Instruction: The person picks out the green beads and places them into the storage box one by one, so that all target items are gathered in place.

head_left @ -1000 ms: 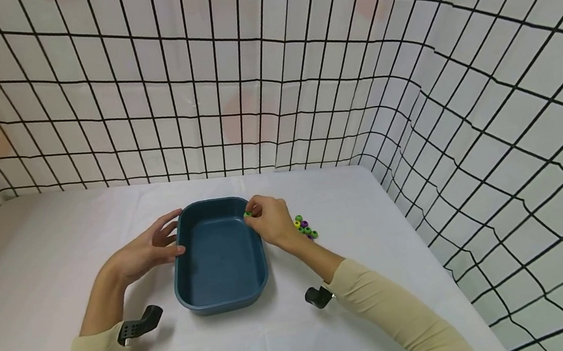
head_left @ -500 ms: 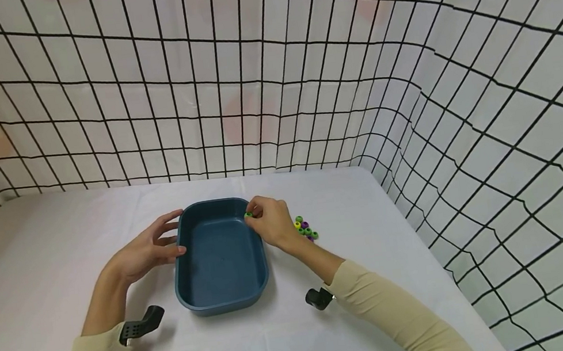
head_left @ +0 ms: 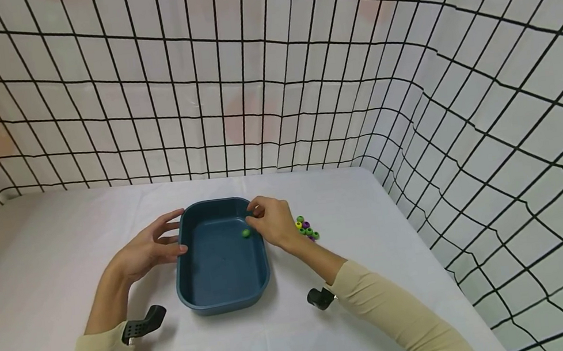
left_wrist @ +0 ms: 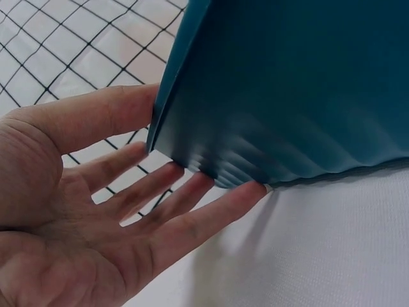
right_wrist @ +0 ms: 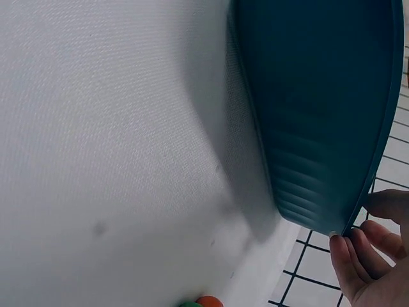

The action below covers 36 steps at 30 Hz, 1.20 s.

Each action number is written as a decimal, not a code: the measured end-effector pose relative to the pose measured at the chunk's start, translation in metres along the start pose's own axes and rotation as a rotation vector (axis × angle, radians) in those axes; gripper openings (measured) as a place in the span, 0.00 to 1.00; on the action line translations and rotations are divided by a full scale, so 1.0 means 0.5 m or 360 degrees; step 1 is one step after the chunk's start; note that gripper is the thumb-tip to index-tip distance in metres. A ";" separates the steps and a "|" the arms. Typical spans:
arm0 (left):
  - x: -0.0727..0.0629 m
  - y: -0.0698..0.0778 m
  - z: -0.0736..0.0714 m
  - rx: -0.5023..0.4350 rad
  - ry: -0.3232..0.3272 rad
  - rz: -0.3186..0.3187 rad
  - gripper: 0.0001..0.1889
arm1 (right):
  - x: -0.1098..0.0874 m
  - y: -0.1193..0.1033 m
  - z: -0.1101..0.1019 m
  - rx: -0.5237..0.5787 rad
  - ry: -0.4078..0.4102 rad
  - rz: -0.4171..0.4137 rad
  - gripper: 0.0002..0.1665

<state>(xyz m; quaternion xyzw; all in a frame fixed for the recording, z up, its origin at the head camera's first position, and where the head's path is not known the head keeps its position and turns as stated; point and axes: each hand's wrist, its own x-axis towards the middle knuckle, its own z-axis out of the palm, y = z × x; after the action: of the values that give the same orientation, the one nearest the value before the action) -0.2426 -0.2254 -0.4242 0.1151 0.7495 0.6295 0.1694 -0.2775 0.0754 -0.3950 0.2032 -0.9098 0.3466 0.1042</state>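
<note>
A dark blue plastic bin sits on the white cloth, with one small green bead showing inside near its right wall. My left hand is at the bin's left side, thumb at the rim and spread fingertips touching the outer wall. At the far right corner is my right hand, its thumb and fingers on either side of the rim with no bead between them. Just right of that hand lies a small cluster of green, yellow and purple beads, partly hidden by the wrist.
Black wire mesh rises behind the table and along its right side. White cloth covers the tabletop. Black camera mounts stick out from both wrists. Two beads show at the bottom of the right wrist view.
The green bead pinched in my right fingers has been let go and is now inside the bin. Both hands stay in nearly the same place.
</note>
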 end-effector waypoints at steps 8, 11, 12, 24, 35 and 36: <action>0.002 0.002 0.001 -0.0004 -0.0004 -0.0013 0.51 | -0.003 0.007 -0.016 0.0008 0.0072 -0.0044 0.09; 0.001 0.004 0.003 -0.0005 0.0000 -0.0020 0.51 | -0.008 0.013 -0.026 0.0023 0.0068 -0.0026 0.10; 0.001 0.004 0.004 -0.0003 0.0001 -0.0023 0.51 | -0.011 0.015 -0.030 0.0026 0.0067 -0.0015 0.10; -0.001 0.000 0.001 0.0031 0.0010 -0.0015 0.50 | -0.040 0.050 -0.079 -0.0024 0.0074 0.0030 0.11; -0.001 0.004 0.002 0.0044 0.0010 -0.0015 0.50 | -0.073 0.097 -0.120 -0.0051 0.0045 0.0094 0.12; -0.001 0.003 0.002 0.0044 0.0010 -0.0016 0.50 | -0.076 0.102 -0.123 -0.0050 0.0036 0.0117 0.12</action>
<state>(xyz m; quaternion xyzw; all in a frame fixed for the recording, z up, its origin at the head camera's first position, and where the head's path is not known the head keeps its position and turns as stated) -0.2417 -0.2245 -0.4226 0.1116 0.7593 0.6185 0.1686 -0.2629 0.1627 -0.3923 0.1642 -0.9207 0.3382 0.1047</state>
